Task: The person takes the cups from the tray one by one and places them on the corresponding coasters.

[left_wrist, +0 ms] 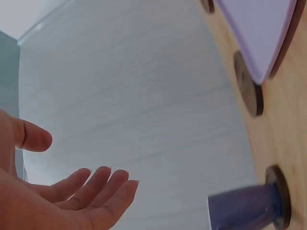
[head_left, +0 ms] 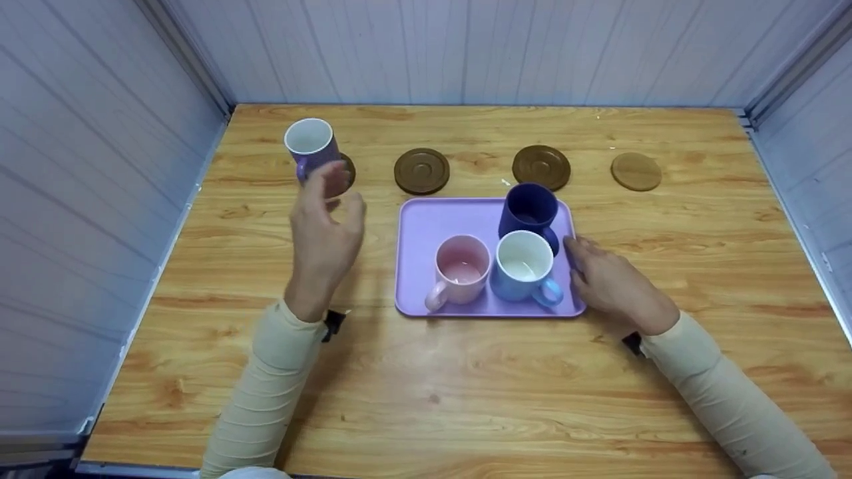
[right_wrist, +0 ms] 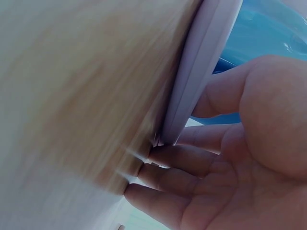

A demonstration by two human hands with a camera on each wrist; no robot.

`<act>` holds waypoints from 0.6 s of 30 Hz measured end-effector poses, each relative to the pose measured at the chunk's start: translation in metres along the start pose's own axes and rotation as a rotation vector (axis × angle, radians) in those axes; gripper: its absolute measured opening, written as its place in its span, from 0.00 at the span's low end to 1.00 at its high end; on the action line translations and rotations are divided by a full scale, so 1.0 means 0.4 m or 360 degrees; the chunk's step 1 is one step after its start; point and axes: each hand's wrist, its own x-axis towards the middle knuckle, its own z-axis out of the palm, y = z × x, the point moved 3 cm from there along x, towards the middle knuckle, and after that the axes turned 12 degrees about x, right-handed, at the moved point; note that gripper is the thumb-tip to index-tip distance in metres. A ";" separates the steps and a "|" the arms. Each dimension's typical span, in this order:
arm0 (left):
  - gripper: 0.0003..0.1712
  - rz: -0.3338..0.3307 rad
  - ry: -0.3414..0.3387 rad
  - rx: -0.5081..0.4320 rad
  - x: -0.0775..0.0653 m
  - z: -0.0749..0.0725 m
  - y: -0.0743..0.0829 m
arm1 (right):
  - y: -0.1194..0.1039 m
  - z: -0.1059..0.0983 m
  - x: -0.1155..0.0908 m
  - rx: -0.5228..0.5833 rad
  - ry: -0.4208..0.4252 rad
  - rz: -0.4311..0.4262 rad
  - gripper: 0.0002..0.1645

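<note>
My left hand (head_left: 326,233) is raised just in front of a purple mug (head_left: 322,152), fingers spread loosely and apart from it. The mug, white inside, stands upright on a dark round coaster (left_wrist: 283,194). At the right edge of a lilac tray (head_left: 436,216), my right hand (head_left: 616,283) touches the rim with thumb and forefinger, while its other fingertips rest on the table. Three mugs stand upright on the tray: a pink mug (head_left: 459,286), a light blue mug (head_left: 516,286) with white inside, and a dark blue mug (head_left: 512,219) behind it.
Behind the tray lie two dark round coasters, a left one (head_left: 421,171) and a right one (head_left: 541,167). A lighter wooden coaster (head_left: 636,171) lies farther right. Pale panel walls (head_left: 466,53) enclose the wooden table (head_left: 426,392) at the back and sides.
</note>
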 end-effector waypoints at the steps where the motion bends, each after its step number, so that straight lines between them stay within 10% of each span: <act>1: 0.25 0.0012 -0.0033 0.0016 -0.012 0.012 0.004 | -0.002 -0.001 0.000 0.0001 0.0012 -0.0014 0.34; 18: 0.11 0.0070 -0.0810 -0.0093 -0.184 0.161 -0.024 | -0.003 0.001 0.004 -0.0022 -0.0028 0.0024 0.35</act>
